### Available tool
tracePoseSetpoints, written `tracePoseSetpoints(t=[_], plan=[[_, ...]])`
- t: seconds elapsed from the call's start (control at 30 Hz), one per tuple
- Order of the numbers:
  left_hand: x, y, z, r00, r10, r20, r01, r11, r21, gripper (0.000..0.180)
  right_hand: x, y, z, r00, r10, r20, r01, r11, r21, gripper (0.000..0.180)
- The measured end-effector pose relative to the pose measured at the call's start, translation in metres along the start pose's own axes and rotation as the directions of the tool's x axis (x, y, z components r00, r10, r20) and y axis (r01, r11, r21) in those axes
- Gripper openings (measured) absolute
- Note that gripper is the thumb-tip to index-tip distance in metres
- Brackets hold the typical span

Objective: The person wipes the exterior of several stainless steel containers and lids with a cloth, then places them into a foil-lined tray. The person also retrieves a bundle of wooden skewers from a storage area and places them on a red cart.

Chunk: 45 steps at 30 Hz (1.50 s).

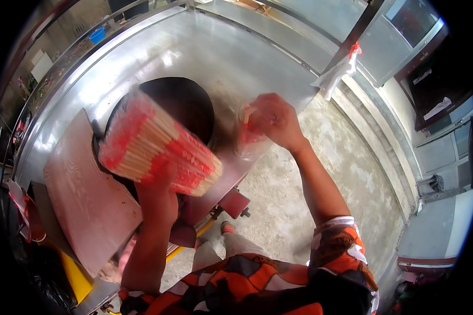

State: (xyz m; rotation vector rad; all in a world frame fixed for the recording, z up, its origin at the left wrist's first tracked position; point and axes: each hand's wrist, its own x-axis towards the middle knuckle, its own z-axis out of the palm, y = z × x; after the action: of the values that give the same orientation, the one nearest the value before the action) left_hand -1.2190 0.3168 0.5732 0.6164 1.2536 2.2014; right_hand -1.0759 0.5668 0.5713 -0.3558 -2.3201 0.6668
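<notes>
My left hand [160,194] is wrapped around a clear plastic pack of wooden chopsticks [160,147] with red print, held up tilted over the counter. Behind the pack, a large dark wok [197,100] sits sunk in the metal counter and is partly hidden. To the right, my right hand [279,122] is closed, its fingers curled at the upper part of a clear container [245,144] with something red in or on it. Blur hides what the fingers pinch.
A pale wooden board [84,189] lies on the counter's left side. A white plastic bag [337,73] with a red top hangs on the post at the far right corner. Concrete steps [376,131] rise to the right. A blue bucket [97,35] stands beyond the far left edge.
</notes>
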Motion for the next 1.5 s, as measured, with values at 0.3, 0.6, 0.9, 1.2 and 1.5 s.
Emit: tracePoseSetpoints(t=[0.3, 0.6, 0.9, 1.2, 1.5], plan=[[0.05, 0.004, 0.069, 0.978, 0.208, 0.015, -0.208, 0.978, -0.012, 0.036, 0.008, -0.017, 0.006, 0.961, 0.184, 0.207, -0.129, 0.959, -0.252, 0.028], [0.079, 0.008, 0.112, 0.968, 0.244, 0.055, -0.239, 0.968, -0.08, 0.03, -0.019, -0.013, 0.007, 0.973, -0.005, -0.232, 0.018, 0.998, 0.056, 0.016], [0.083, -0.037, 0.139, 0.995, 0.099, 0.005, -0.099, 0.995, 0.021, 0.032, -0.023, -0.006, 0.016, 0.929, -0.064, -0.365, 0.096, 0.993, 0.069, 0.017], [0.082, -0.038, 0.134, 0.955, 0.113, 0.275, -0.191, 0.942, 0.274, 0.024, -0.027, 0.008, 0.023, 0.945, -0.021, -0.325, 0.05, 0.995, 0.082, 0.02], [0.088, -0.047, 0.118, 0.942, 0.174, 0.288, -0.26, 0.92, 0.294, 0.028, -0.018, 0.006, 0.028, 0.913, 0.019, -0.408, 0.044, 0.989, 0.144, 0.026]])
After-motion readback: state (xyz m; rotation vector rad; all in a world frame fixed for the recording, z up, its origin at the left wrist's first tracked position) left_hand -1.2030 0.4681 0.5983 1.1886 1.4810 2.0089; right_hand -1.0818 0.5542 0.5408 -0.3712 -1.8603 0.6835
